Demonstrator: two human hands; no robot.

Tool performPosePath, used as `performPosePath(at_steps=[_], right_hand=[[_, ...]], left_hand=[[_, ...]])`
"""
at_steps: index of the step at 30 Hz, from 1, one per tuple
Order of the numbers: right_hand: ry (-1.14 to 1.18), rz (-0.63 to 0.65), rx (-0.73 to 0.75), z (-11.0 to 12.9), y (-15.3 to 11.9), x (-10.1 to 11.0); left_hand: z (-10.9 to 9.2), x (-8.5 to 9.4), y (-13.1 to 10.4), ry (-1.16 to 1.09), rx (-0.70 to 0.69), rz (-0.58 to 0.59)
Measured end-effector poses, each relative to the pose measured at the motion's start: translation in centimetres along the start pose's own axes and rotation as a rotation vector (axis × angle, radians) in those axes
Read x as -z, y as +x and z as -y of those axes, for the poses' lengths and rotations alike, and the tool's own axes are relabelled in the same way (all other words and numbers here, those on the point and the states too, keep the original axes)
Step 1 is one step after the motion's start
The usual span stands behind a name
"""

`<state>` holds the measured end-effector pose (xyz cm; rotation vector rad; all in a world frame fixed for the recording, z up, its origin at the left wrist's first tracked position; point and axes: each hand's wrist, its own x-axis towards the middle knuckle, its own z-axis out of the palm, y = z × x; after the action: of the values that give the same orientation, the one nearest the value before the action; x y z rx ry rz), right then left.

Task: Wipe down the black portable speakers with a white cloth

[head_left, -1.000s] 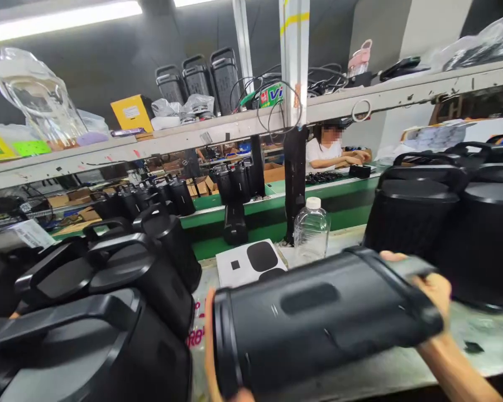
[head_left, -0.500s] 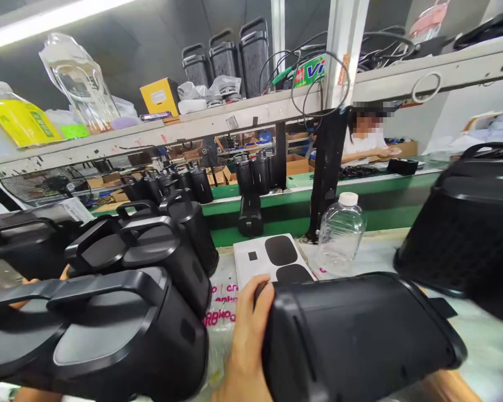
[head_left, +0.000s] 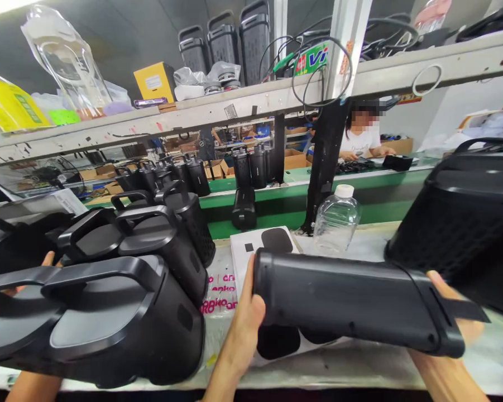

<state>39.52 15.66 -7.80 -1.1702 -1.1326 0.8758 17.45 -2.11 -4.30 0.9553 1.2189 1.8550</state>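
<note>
I hold a long black speaker (head_left: 343,298) sideways above the bench with both hands. My left hand (head_left: 245,318) grips its left end, thumb across the end cap. My right hand (head_left: 447,287) supports the right end near the black strap, fingers showing behind it. Under the speaker lies a white sheet (head_left: 245,245) with black oval pads. Just to the left stands a row of black handled speakers (head_left: 109,318), the nearest almost touching my left wrist.
A clear plastic bottle (head_left: 337,218) stands behind the sheet, a large black speaker (head_left: 464,212) at right. Another person's fingers (head_left: 47,259) and forearm (head_left: 29,386) show by the left speakers. A co-worker (head_left: 362,139) sits across the green conveyor (head_left: 377,192). A cluttered shelf (head_left: 234,109) hangs overhead.
The speaker has rolled about its long axis and now shows a narrower side. My left hand moved from under it to its left end; my right fingers show again at the right end.
</note>
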Motion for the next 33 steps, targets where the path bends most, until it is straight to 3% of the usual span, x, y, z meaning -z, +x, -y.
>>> performPosePath(at_steps=[3,6,9,12,15,17,21,24,26,28,30,31,33], right_hand=[[0.163,-0.134,-0.049,0.2,-1.2,-0.8],[0.157,-0.103,-0.047,0.8,-1.5,-2.2],[0.063,0.036,-0.024,1.2,-1.3,-3.3],[-0.078,0.269,0.017,1.1,-0.4,-3.2],[-0.249,0.472,0.049,-0.3,0.8,-1.5],[-0.351,0.511,0.046,-1.8,1.1,0.1],[-0.571,0.426,0.116,-4.9,0.0,2.5],[-0.692,0.367,0.136,-5.3,-0.7,3.4],[-0.727,0.219,0.074,-4.1,-0.6,4.1],[-0.737,-0.077,0.081,-2.3,-0.3,4.3],[-0.681,-0.356,0.247,-0.6,-0.6,3.4],[-0.641,-0.4,0.377,0.0,-1.2,2.3],[-0.578,-0.244,0.686,0.9,-3.7,-0.9]], left_hand=[[1.6,2.0,0.7,-0.137,0.11,-0.17],[2.5,3.3,0.8,-0.225,0.172,-0.277],[3.6,3.9,0.9,-0.239,0.177,-0.366],[4.7,4.4,1.2,-0.241,0.165,-0.449],[5.3,5.0,1.5,-0.219,0.15,-0.482],[5.4,5.3,1.6,-0.201,0.143,-0.48],[5.6,5.6,1.2,-0.167,0.149,-0.46],[5.9,5.8,0.9,-0.133,0.14,-0.449],[6.1,5.9,0.8,-0.111,0.133,-0.44],[6.2,6.0,0.9,-0.093,0.12,-0.429],[6.4,6.1,0.9,-0.07,0.097,-0.419],[6.4,6.1,0.9,-0.056,0.084,-0.415],[6.6,6.2,0.8,-0.019,0.061,-0.401]])
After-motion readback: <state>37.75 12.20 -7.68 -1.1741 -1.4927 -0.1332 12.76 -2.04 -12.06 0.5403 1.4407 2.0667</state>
